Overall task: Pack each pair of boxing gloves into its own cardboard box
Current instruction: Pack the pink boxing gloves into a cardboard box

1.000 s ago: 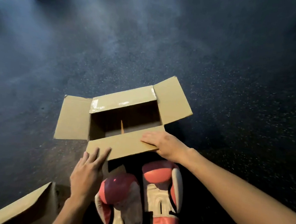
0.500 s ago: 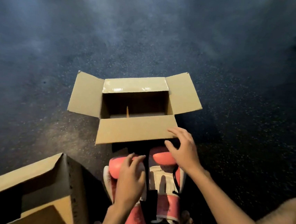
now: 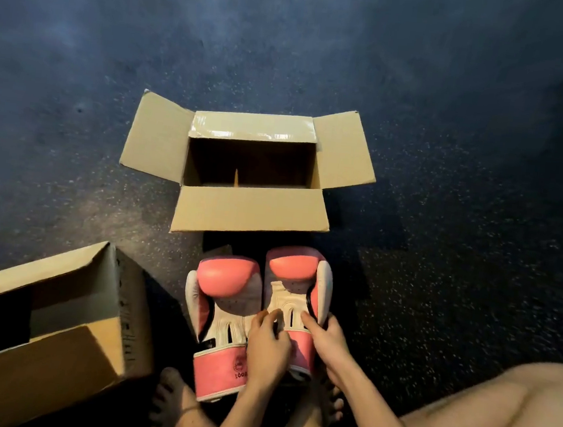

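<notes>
2 pink-and-white boxing gloves lie side by side, palm side up, on the dark speckled floor, just in front of the person's bare feet. Each glove's long axis runs away from the person: padded ends point toward the open cardboard box, cuffs toward the feet. The right-side glove sits slightly farther forward than the left-side glove, its tip close to the box's near flap. The box stands upright with all 4 flaps folded outward. The right hand grips the right-side glove at its outer edge, fingers bent over the white palm. The left hand curls its fingers over that glove's inner edge. A second cardboard box lies at lower left.
</notes>
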